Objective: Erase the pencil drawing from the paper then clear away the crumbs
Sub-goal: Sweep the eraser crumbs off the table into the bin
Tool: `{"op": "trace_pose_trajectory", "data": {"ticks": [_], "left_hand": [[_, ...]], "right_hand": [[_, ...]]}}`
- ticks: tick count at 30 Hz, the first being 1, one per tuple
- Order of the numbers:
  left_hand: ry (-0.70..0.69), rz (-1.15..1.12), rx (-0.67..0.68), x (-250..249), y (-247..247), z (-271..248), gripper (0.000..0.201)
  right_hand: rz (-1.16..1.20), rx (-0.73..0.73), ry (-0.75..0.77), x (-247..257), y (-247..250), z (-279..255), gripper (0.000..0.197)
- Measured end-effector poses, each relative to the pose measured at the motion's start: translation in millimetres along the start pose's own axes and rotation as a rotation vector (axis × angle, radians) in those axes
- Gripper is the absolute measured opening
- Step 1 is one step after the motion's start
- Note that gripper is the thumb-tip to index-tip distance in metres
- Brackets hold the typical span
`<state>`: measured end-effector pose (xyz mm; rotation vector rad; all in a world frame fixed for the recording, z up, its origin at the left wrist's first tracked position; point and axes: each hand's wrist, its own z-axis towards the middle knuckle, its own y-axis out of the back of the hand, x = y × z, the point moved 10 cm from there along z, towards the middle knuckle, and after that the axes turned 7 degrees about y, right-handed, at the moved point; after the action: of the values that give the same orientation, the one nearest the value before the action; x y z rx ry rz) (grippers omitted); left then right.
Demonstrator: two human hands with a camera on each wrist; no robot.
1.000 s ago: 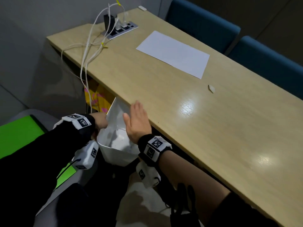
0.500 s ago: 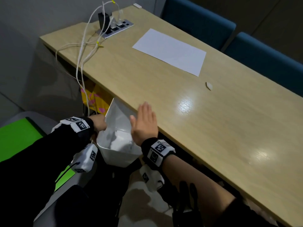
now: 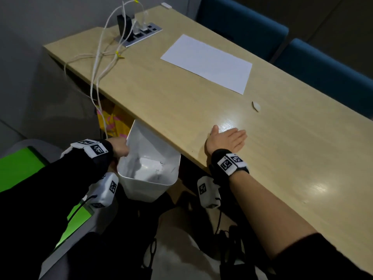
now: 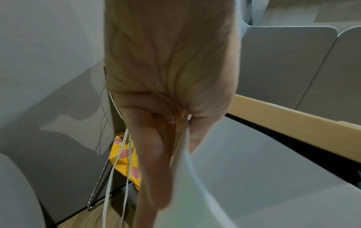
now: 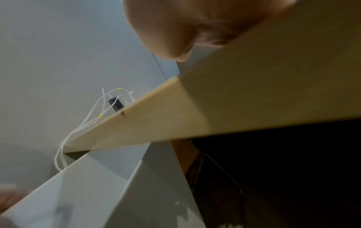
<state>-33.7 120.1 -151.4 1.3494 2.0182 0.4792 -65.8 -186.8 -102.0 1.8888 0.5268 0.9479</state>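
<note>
A blank white sheet of paper (image 3: 210,62) lies on the far part of the wooden table (image 3: 181,102). A small white eraser (image 3: 256,106) rests on the table to the right of the sheet. My left hand (image 3: 120,147) grips the rim of a white bin (image 3: 149,178), thumb inside and fingers (image 4: 154,154) outside, and holds the bin (image 4: 254,177) just under the table's near edge. My right hand (image 3: 228,138) lies flat on the tabletop near the edge, fingers straight, right of the bin. White scraps lie in the bin's bottom.
White cables (image 3: 99,73) run from a power strip (image 3: 139,34) at the table's far left corner and hang over the edge. A yellow patterned bag (image 3: 113,122) sits under the table. Blue chairs (image 3: 323,63) stand behind it, a green-topped seat (image 3: 18,168) at my left.
My right hand has moved from above the bin's mouth rightward onto the tabletop. The left hand keeps the bin under the table edge.
</note>
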Motion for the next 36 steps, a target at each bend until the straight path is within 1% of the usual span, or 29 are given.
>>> {"op": "trace_pose_trajectory", "data": {"ticks": [2,5,9,11,13,14,15,16,17,18,19,20,22,24,26,27,29,31,36], "left_hand": [[-0.009,-0.006,0.002,0.2,2.6,2.4,0.026],[0.004,-0.003,-0.001,7.5,7.1,12.4,0.028],[0.031,-0.012,0.001,19.9,11.9,23.9,0.025],[0.05,0.0,-0.01,26.4,15.7,27.6,0.015],[0.073,-0.01,0.005,31.9,16.8,31.2,0.011],[0.085,-0.015,0.014,34.3,17.3,32.9,0.012],[0.094,-0.011,0.018,36.3,17.9,33.4,0.013],[0.102,-0.005,0.013,38.7,19.8,35.0,0.013],[0.11,0.002,0.009,40.6,22.0,37.1,0.013],[0.115,0.004,0.012,41.9,22.7,38.6,0.015],[0.118,0.0,0.019,43.6,23.0,41.2,0.018],[0.122,-0.012,0.029,45.5,23.4,43.6,0.021],[0.137,-0.04,0.059,47.7,23.8,44.1,0.019],[0.14,-0.06,0.063,46.3,27.0,41.5,0.02],[0.127,-0.08,0.066,43.1,29.4,37.6,0.024],[0.119,-0.09,0.074,41.5,29.4,36.5,0.025],[0.112,-0.082,0.072,40.2,30.8,34.7,0.02],[0.118,-0.075,0.054,39.4,34.6,31.8,0.011],[0.144,-0.125,0.072,38.8,41.3,30.8,0.009]], "right_hand": [[-0.076,0.01,0.096,22.4,-6.0,8.0,0.071],[-0.19,0.065,0.364,72.9,-29.3,4.3,0.068],[-0.35,0.212,0.725,137.5,-70.2,-26.0,0.068],[-0.407,0.294,0.9,157.0,-86.7,-49.6,0.067],[-0.415,0.38,1.033,164.6,-99.3,-72.0,0.065],[-0.372,0.425,1.079,166.9,-102.3,-82.0,0.064],[-0.282,0.481,1.116,169.3,-102.9,-92.1,0.062],[-0.127,0.538,1.126,173.6,-100.6,-98.6,0.059],[0.059,0.581,1.092,178.1,-93.9,-100.0,0.056],[0.231,0.584,1.027,181.4,-84.6,-94.0,0.054],[0.344,0.544,0.956,183.9,-74.6,-81.3,0.056],[0.365,0.476,0.887,185.1,-66.9,-62.7,0.058],[0.219,0.339,0.77,183.9,-57.0,-19.8,0.059],[0.074,0.261,0.628,177.0,-51.2,20.2,0.062],[-0.036,0.263,0.519,171.6,-54.0,45.1,0.066],[-0.076,0.277,0.49,172.6,-57.3,51.1,0.067],[-0.121,0.297,0.49,184.5,-64.9,55.1,0.068],[-0.168,0.317,0.537,202.4,-74.4,56.0,0.068],[-0.293,0.408,0.702,237.2,-98.6,55.3,0.068]]}}
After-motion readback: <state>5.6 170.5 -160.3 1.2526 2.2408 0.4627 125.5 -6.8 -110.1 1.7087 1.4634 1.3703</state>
